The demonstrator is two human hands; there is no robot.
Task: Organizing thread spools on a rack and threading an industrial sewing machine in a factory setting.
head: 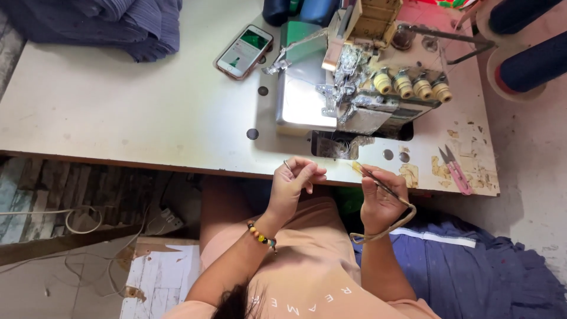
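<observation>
Tweezers (pixel 378 183) sit pinched in your right hand (pixel 383 204), fingers closed round them, tip angled up-left toward the overlock machine (pixel 366 82), at the table (pixel 147 118) front edge. A tan loop (pixel 387 227) hangs from that hand. Your left hand (pixel 293 184) is just beside it, thumb & forefinger pinched on sth thin, prob. thread, too fine to tell; beaded bracelet (pixel 260 236) on the wrist. Pink snips (pixel 455 170) lie right of the machine, phone (pixel 244 51) well to its left, blue fabric (pixel 112 23) at the far corner.
</observation>
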